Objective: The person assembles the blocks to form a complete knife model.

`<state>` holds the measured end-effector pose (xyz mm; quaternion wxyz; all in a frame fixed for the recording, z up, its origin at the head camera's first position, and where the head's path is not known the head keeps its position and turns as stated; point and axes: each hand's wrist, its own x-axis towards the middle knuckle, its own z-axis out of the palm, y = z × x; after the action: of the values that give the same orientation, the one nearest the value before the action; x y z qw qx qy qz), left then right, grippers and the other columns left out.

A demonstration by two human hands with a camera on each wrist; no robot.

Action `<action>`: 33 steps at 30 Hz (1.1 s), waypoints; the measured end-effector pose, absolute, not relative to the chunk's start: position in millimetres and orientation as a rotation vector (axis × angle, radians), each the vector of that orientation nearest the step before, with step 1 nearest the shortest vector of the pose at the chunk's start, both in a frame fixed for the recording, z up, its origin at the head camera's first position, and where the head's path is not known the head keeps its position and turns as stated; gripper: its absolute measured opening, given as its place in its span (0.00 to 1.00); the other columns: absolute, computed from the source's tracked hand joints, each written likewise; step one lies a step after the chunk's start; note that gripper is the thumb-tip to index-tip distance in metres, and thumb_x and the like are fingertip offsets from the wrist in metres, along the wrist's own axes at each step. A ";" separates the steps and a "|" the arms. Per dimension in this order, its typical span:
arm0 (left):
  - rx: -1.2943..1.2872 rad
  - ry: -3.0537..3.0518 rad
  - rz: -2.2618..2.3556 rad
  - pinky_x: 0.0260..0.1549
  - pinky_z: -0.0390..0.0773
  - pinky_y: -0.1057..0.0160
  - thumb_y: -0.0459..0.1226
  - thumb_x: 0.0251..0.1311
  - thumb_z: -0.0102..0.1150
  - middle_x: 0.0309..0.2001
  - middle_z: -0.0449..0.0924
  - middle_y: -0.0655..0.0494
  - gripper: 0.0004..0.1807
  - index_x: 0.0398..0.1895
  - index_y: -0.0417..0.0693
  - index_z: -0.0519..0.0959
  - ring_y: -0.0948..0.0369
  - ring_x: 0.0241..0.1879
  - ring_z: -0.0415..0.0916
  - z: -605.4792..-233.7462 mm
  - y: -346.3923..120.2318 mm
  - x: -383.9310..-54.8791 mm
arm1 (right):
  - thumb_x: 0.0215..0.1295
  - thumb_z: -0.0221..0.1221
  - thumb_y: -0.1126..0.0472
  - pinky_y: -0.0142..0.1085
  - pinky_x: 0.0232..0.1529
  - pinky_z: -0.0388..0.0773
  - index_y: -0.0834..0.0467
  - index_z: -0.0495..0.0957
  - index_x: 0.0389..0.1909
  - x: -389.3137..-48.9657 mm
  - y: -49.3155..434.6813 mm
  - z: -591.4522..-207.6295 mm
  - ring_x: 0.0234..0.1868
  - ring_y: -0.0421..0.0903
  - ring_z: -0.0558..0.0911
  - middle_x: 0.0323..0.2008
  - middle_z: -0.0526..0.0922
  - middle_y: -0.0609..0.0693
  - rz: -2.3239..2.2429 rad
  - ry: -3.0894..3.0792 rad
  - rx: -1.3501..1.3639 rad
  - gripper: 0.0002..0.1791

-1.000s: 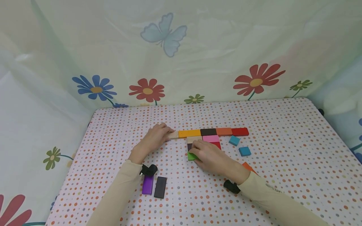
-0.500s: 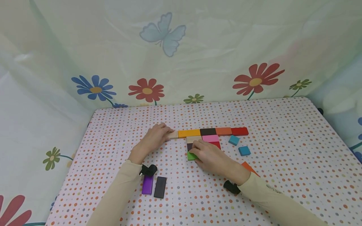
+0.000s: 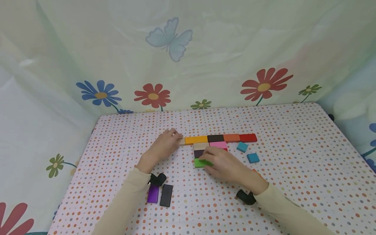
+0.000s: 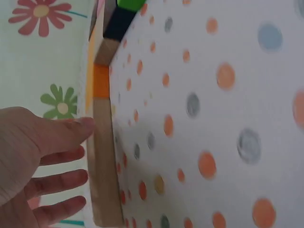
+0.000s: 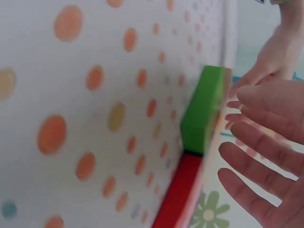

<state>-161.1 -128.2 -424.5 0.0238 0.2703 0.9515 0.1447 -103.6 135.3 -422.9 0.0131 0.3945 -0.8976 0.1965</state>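
My left hand (image 3: 163,147) hovers at the left end of a row of flat blocks, its fingers loosely extended. In the left wrist view the thumb is close to a beige block (image 4: 105,161); whether it touches is unclear. The row continues with a yellow block (image 3: 196,140), a black one (image 3: 215,138), an orange one (image 3: 231,138) and a red one (image 3: 248,138). Over a green block (image 3: 199,163) is my right hand (image 3: 224,163), with relaxed fingers apart from it in the right wrist view. A second beige block (image 3: 201,146), a dark block (image 3: 198,153) and a pink block (image 3: 218,144) adjoin the row.
Two blue blocks (image 3: 242,147) lie loose on the right. A purple block (image 3: 153,194) and a black block (image 3: 166,195) lie by the left wrist. Part of an orange block (image 3: 256,173) shows beside the right wrist. The dotted cloth (image 3: 293,147) covers the table.
My right hand has drawn back from the green block, which shows more now. The left hand has shifted slightly to the right. The blocks keep their arrangement.
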 end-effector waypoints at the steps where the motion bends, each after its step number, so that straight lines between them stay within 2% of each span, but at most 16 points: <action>1: 0.859 2.937 0.460 0.63 0.75 0.45 0.36 0.75 0.61 0.57 0.77 0.44 0.18 0.64 0.40 0.80 0.46 0.57 0.76 -422.8 -124.9 -159.7 | 0.62 0.74 0.64 0.36 0.42 0.81 0.59 0.88 0.49 -103.3 137.2 -421.1 0.41 0.43 0.78 0.43 0.82 0.49 0.625 -2.804 1.217 0.15; 6: 0.986 2.806 0.451 0.71 0.68 0.47 0.48 0.73 0.64 0.68 0.72 0.45 0.30 0.71 0.42 0.75 0.47 0.68 0.70 -414.6 -101.8 -154.7 | 0.59 0.75 0.66 0.38 0.43 0.81 0.58 0.88 0.45 -101.7 147.3 -412.5 0.42 0.43 0.78 0.43 0.81 0.48 0.650 -2.769 1.200 0.13; 8: 1.039 2.732 0.414 0.69 0.70 0.50 0.53 0.70 0.65 0.72 0.69 0.47 0.35 0.73 0.45 0.73 0.49 0.71 0.67 -413.4 -92.2 -153.8 | 0.58 0.76 0.66 0.37 0.42 0.81 0.57 0.88 0.44 -99.4 149.7 -411.2 0.41 0.43 0.78 0.43 0.81 0.48 0.664 -2.713 1.249 0.13; 13: 1.114 2.617 0.290 0.74 0.63 0.52 0.55 0.64 0.71 0.77 0.63 0.49 0.42 0.77 0.49 0.70 0.51 0.77 0.60 -411.7 -75.0 -153.2 | 0.59 0.76 0.66 0.35 0.42 0.83 0.58 0.87 0.45 -86.5 145.2 -409.8 0.42 0.42 0.81 0.45 0.81 0.47 0.697 -2.616 1.434 0.14; 18: 1.120 2.585 0.208 0.76 0.59 0.54 0.53 0.63 0.73 0.79 0.61 0.50 0.44 0.79 0.51 0.68 0.52 0.79 0.57 -410.8 -69.5 -154.8 | 0.63 0.73 0.63 0.39 0.51 0.83 0.56 0.87 0.44 -69.1 127.2 -406.7 0.47 0.42 0.83 0.45 0.83 0.46 0.661 -2.588 1.589 0.10; 21: 1.134 2.564 0.217 0.77 0.58 0.53 0.52 0.62 0.74 0.80 0.60 0.49 0.45 0.79 0.49 0.67 0.51 0.79 0.55 -410.1 -68.3 -156.5 | 0.66 0.71 0.63 0.37 0.54 0.81 0.54 0.87 0.45 -57.0 112.2 -405.6 0.47 0.39 0.81 0.44 0.82 0.43 0.629 -2.570 1.709 0.08; 23: 1.134 2.545 0.229 0.76 0.58 0.53 0.52 0.61 0.74 0.80 0.59 0.48 0.46 0.79 0.49 0.66 0.50 0.80 0.54 -409.3 -67.3 -157.3 | 0.68 0.69 0.63 0.34 0.56 0.79 0.53 0.87 0.47 -49.5 100.3 -407.1 0.48 0.38 0.80 0.46 0.82 0.43 0.593 -2.536 1.810 0.08; 27: 1.108 2.528 0.210 0.75 0.61 0.53 0.54 0.61 0.74 0.81 0.57 0.49 0.47 0.80 0.50 0.65 0.50 0.80 0.53 -408.3 -64.7 -157.9 | 0.72 0.66 0.61 0.31 0.63 0.74 0.53 0.85 0.55 -37.6 73.4 -413.3 0.58 0.38 0.79 0.56 0.80 0.45 0.470 -2.441 2.007 0.13; 33: 1.068 2.526 0.164 0.74 0.63 0.53 0.55 0.60 0.73 0.82 0.55 0.52 0.49 0.82 0.53 0.63 0.52 0.80 0.53 -408.1 -60.2 -157.8 | 0.82 0.52 0.59 0.34 0.74 0.62 0.53 0.76 0.70 -26.7 34.1 -424.9 0.74 0.44 0.69 0.71 0.72 0.50 0.192 -2.329 2.119 0.20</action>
<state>-157.8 -60.2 -408.1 0.1960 0.3811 0.9016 0.0586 -26.7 34.1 -424.9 -0.0066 0.6717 -0.7383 0.0610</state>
